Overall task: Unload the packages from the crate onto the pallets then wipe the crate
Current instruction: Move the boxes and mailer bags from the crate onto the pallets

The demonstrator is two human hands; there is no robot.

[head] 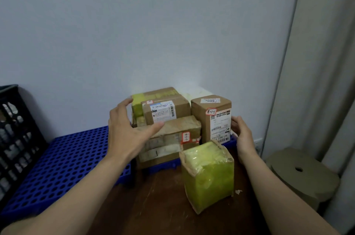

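Head cam — left hand [128,132], right hand [242,134] open, flanking the box stack [179,127] — I'd square it up gently.

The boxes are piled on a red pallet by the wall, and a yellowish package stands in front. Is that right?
Not quite. The head view shows the pallet is blue, not red. The boxes are piled on it by the wall, with the yellowish package in front.

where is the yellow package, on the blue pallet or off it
Off: the yellow package stands on the brown surface in front of the blue pallet.
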